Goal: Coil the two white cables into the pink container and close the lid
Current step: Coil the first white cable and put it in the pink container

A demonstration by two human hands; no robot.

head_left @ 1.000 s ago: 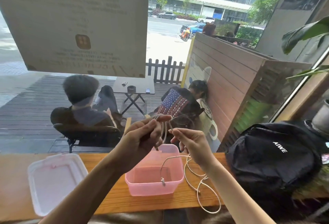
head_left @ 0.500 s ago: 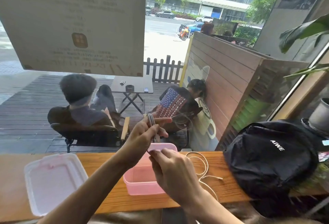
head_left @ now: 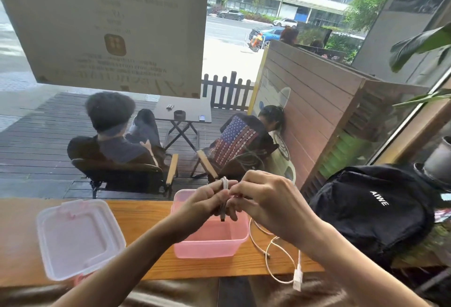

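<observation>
**Cable bundle held above open pink container**

A person's left hand (head_left: 207, 200) grips a coiled white cable (head_left: 224, 186) above the pink container (head_left: 214, 240), fingers curled round the loops, a dark plug end hanging below the fist. The right hand (head_left: 266, 199) meets it from the side, fingers bent and pinching at the same bundle. The container stands open on the wooden bench (head_left: 146, 214), directly beneath both hands. A second white cable (head_left: 273, 250) lies loose on the bench just right of the container, its white plug (head_left: 297, 278) dangling over the near edge. The clear lid (head_left: 78, 238) rests flat on the bench, well left of the container. A black backpack (head_left: 373, 211) sits at the right end.
</observation>
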